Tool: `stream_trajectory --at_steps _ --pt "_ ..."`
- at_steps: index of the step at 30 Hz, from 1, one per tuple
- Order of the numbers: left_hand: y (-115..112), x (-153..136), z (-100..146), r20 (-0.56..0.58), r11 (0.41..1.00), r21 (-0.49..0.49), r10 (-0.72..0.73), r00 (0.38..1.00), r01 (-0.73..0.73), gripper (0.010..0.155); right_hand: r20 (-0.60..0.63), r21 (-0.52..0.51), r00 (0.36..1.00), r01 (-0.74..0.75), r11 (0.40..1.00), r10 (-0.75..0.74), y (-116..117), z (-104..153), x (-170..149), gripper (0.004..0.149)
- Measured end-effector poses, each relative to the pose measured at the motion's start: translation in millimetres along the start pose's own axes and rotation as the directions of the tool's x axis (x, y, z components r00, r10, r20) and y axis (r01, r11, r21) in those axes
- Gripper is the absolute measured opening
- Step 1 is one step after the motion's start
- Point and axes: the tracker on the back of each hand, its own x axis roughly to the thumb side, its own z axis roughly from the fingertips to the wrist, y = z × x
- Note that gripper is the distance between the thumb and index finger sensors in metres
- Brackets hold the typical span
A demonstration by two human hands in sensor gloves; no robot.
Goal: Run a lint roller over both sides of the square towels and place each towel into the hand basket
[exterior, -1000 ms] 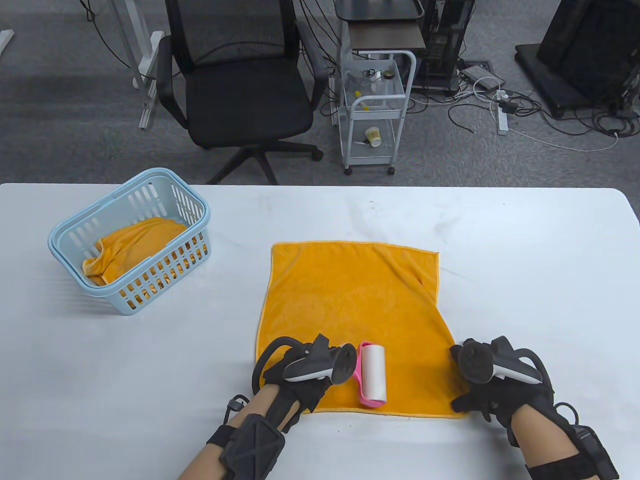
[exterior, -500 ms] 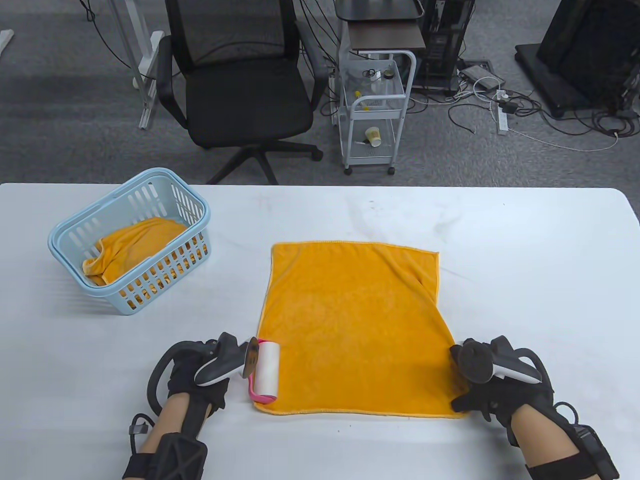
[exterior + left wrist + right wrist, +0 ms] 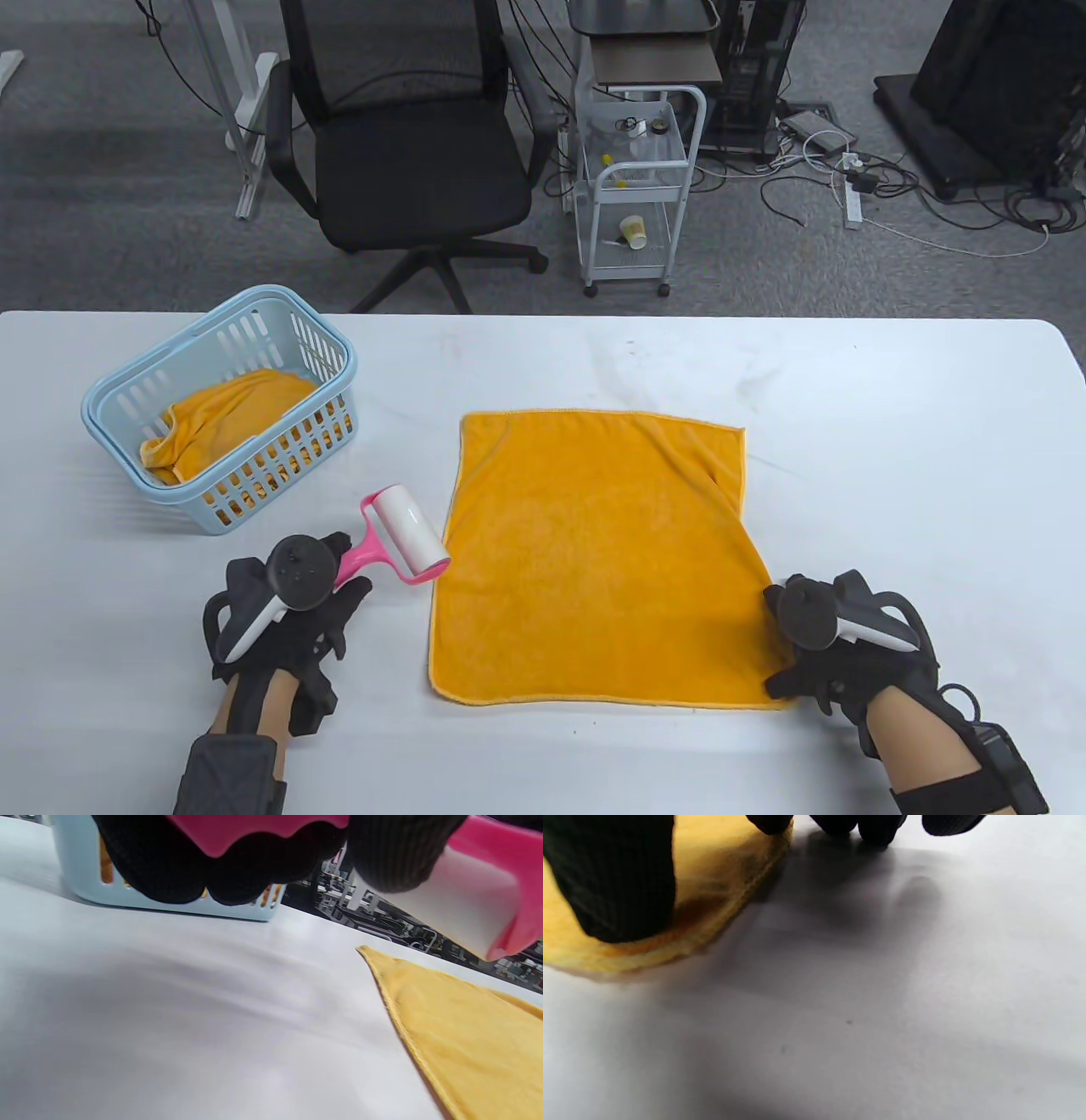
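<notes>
An orange square towel [image 3: 594, 552] lies flat on the white table [image 3: 891, 441]. My left hand [image 3: 318, 607] grips the pink handle of the lint roller [image 3: 399, 535], whose white roll [image 3: 458, 912] hangs above the table just left of the towel's edge [image 3: 466, 1035]. My right hand [image 3: 806, 671] presses down on the towel's near right corner [image 3: 683, 929] with thumb and fingertips. The light blue hand basket [image 3: 216, 407] stands at the left with another orange towel [image 3: 225, 420] bunched inside.
Bare tabletop lies between the basket [image 3: 169, 899] and the towel and along the right side. Beyond the far edge stand a black office chair [image 3: 407, 153] and a white trolley [image 3: 636, 187].
My left hand has carried the roller leftward off the towel's near edge, lifted it and turned it so the roll points away. The right hand has stayed on the corner.
</notes>
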Motion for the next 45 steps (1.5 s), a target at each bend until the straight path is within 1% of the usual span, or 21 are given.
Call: stream_trajectory --at_steps 2,5,9,13,16,18,20,23,26,28,30,31,32,34,36,38,39,40,42,44,45 --pt "-2.3 -8.0 -2.4 -0.042 1.000 0.025 -0.008 0.999 0.009 0.058 0.000 0.000 1.000 0.001 1.000 -0.001 0.1 0.0 -0.2 0.106" --pt "-10.1 -20.0 -7.4 -0.106 1.000 0.009 -0.018 0.994 0.020 0.058 0.000 -0.001 1.000 0.004 1.000 -0.004 0.1 0.0 -0.4 0.106" --pt "-20.7 -31.2 -12.4 -0.177 0.998 -0.026 -0.053 0.983 0.049 0.057 -0.001 -0.002 1.000 0.005 1.000 -0.005 0.2 0.1 -0.7 0.106" --pt "-31.2 -37.3 -16.8 -0.251 0.990 -0.090 -0.132 0.959 0.113 0.059 -0.002 -0.004 1.000 0.005 1.000 -0.005 0.0 0.2 -0.8 0.106" --pt "-34.7 -39.6 -18.2 -0.279 0.977 -0.134 -0.200 0.939 0.168 0.063 -0.002 -0.005 1.000 0.006 1.000 -0.006 0.2 0.3 -1.0 0.106" --pt "-29.7 -37.5 -15.3 -0.266 0.986 -0.092 -0.161 0.950 0.141 0.067 -0.002 -0.006 1.000 0.008 1.000 -0.008 0.2 0.5 -1.2 0.106" --pt "-21.6 -29.7 -10.1 -0.211 0.993 -0.049 -0.117 0.970 0.109 0.070 -0.001 -0.008 1.000 0.012 1.000 -0.012 -0.1 0.7 -1.5 0.106" --pt "-8.1 -6.5 3.8 -0.070 0.994 0.049 -0.091 0.993 0.094 0.072 0.008 -0.038 0.999 0.043 0.998 -0.043 -3.4 3.2 -2.6 0.106" --pt "-0.9 24.7 19.0 0.123 0.987 0.119 -0.122 0.985 0.107 0.069 0.037 -0.108 0.998 0.059 0.992 -0.056 -11.2 9.8 -1.9 0.104" --pt "-1.3 45.6 27.3 0.252 0.983 0.126 -0.159 0.955 0.130 0.061 0.066 -0.160 0.996 0.078 0.984 -0.068 -16.3 14.9 -1.6 0.101" --pt "-10.8 67.6 33.6 0.384 0.985 0.062 -0.173 0.907 0.162 0.054 0.091 -0.202 0.992 0.101 0.974 -0.084 -21.8 20.7 -1.6 0.093" --pt "-18.1 77.1 35.6 0.438 0.982 0.019 -0.179 0.881 0.189 0.050 0.106 -0.217 0.991 0.105 0.971 -0.083 -24.3 23.6 -1.6 0.084" --pt "-23.7 82.2 36.1 0.463 0.976 -0.013 -0.186 0.866 0.216 0.050 0.119 -0.221 0.989 0.110 0.969 -0.085 -25.9 25.6 -1.7 0.071" --pt "-39.0 93.8 36.8 0.502 0.951 -0.064 -0.231 0.834 0.302 0.049 0.148 -0.186 0.984 0.124 0.975 -0.097 -26.7 27.6 -1.6 0.053" --pt "-55.3 101.2 35.6 0.531 0.905 -0.092 -0.309 0.789 0.416 0.053 0.167 -0.113 0.981 0.122 0.986 -0.103 -24.2 27.6 0.0 0.050" --pt "-68.2 103.5 33.9 0.544 0.868 -0.137 -0.336 0.769 0.477 0.057 0.157 -0.071 0.985 0.084 0.994 -0.072 -21.3 27.2 2.7 0.052" --pt "-72.5 103.9 33.4 0.547 0.854 -0.156 -0.343 0.764 0.496 0.062 0.150 -0.056 0.987 0.061 0.997 -0.052 -20.0 26.4 4.2 0.057" --pt "-78.4 104.4 33.1 0.551 0.825 -0.177 -0.368 0.749 0.536 0.063 0.141 -0.040 0.990 0.021 0.999 -0.015 -17.0 24.7 8.0 0.063" --pt "-81.5 106.1 34.3 0.554 0.803 -0.154 -0.412 0.723 0.576 0.069 0.133 -0.016 0.991 -0.029 0.999 0.031 -13.1 22.2 13.9 0.070" --pt "-84.2 107.6 35.9 0.555 0.779 -0.147 -0.444 0.703 0.609 0.067 0.111 0.002 0.984 -0.139 0.990 0.138 -7.5 18.2 24.0 0.076" --pt "-85.4 108.3 36.5 0.553 0.770 -0.133 -0.464 0.691 0.624 0.064 0.104 -0.007 0.980 -0.170 0.985 0.170 -6.1 17.0 28.1 0.075"
